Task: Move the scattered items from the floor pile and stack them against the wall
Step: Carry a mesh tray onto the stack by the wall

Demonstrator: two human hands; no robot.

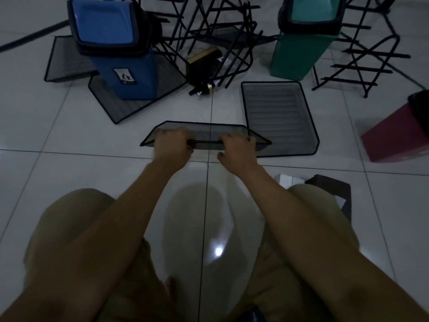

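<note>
1. The blue bin [116, 47] and green bin [304, 40] stand among black wire racks [209, 26].
2. A mesh tray [278, 117] lies flat on the floor tiles [58, 135].
3. The held mesh tray [206, 135], tilted, sits just beside it.
4. The left hand [171, 147] and right hand [236, 147] grip its near rim, fingers curled.

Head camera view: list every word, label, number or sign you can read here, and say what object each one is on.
No words or numbers can be read anywhere in this view.
Blue bin: a white sticker on its front shows a small dark pictogram, too small and blurred to make out; no readable text.
Green bin, maroon bin, mesh tray in both hands: no markings show.
</note>
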